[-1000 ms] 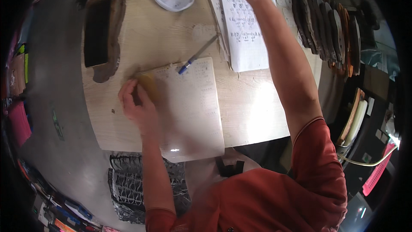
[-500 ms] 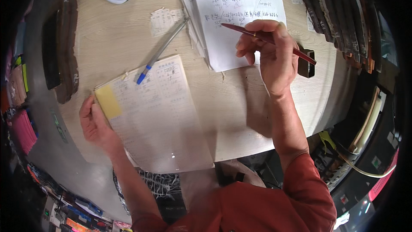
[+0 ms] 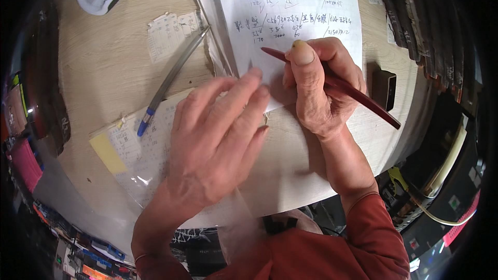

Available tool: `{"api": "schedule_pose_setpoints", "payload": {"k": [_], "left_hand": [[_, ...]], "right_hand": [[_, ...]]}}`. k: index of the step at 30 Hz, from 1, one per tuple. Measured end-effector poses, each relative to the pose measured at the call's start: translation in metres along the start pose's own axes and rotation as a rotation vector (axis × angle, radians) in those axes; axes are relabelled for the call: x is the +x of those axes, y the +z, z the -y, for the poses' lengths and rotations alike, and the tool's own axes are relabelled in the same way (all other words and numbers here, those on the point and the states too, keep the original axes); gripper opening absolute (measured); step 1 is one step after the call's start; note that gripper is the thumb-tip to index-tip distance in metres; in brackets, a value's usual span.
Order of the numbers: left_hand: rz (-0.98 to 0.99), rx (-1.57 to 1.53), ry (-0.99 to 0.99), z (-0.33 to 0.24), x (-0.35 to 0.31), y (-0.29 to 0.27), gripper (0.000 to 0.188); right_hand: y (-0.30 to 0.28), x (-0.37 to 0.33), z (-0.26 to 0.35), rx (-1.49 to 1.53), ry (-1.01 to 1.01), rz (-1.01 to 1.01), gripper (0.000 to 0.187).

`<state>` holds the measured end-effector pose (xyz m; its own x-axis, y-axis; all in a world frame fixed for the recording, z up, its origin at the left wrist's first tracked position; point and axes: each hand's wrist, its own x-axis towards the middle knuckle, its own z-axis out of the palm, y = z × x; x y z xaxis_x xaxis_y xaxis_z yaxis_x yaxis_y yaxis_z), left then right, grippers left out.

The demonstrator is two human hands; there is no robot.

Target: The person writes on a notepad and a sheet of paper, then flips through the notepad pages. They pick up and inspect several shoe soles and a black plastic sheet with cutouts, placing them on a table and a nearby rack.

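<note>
A dark red pen [image 3: 371, 105] is gripped in my right hand [image 3: 324, 85], its tip just over the lower part of a white handwritten sheet [image 3: 290, 2]. My left hand [image 3: 215, 140], slightly blurred, reaches across with its fingers stretched out toward that sheet's lower left edge. Whether the fingertips touch the paper I cannot tell. Beneath the left hand and forearm lies a pad of written pages [image 3: 129, 181] with a yellow strip at its upper left, partly hidden. A grey pen with a blue end [image 3: 174, 75] rests slantwise across the pad's top edge.
Small written slips [image 3: 166, 36] lie left of the sheets. A white tray [image 3: 101, 8] with a red item stands at the upper left. Dark brown stacked strips [image 3: 420, 21] line the right side, near a small dark open box [image 3: 385, 91]. Another dark stack [image 3: 49, 109] stands at left.
My left hand has let go of the pad's left edge and moved right and up, over the pad toward the sheet. The right hand and pen have shifted slightly down. The whole view has shifted too.
</note>
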<state>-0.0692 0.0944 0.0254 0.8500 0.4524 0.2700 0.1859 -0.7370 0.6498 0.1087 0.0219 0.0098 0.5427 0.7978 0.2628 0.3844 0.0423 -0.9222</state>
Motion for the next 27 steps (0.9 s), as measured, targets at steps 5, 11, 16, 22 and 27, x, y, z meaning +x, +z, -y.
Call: {"api": "schedule_pose_setpoints", "payload": {"k": [5, 11, 16, 22, 27], "left_hand": [[0.039, 0.019, -0.024, 0.008, 0.000, 0.006, 0.049], [0.026, -0.009, -0.035, 0.014, -0.002, 0.009, 0.043], [0.038, -0.026, -0.068, 0.013, -0.003, 0.008, 0.041], [0.014, -0.032, -0.059, 0.015, -0.003, 0.010, 0.042], [0.002, -0.041, -0.058, 0.014, -0.001, 0.010, 0.041]], "right_hand": [[-0.001, -0.001, -0.003, -0.124, -0.026, 0.027, 0.013], [0.000, -0.003, -0.003, -0.343, -0.129, 0.058, 0.011], [0.002, -0.003, 0.000, -0.246, -0.016, 0.067, 0.011], [0.004, -0.001, -0.001, -0.334, -0.086, 0.098, 0.008], [0.003, -0.001, 0.001, -0.343, -0.050, 0.114, 0.008]]}}
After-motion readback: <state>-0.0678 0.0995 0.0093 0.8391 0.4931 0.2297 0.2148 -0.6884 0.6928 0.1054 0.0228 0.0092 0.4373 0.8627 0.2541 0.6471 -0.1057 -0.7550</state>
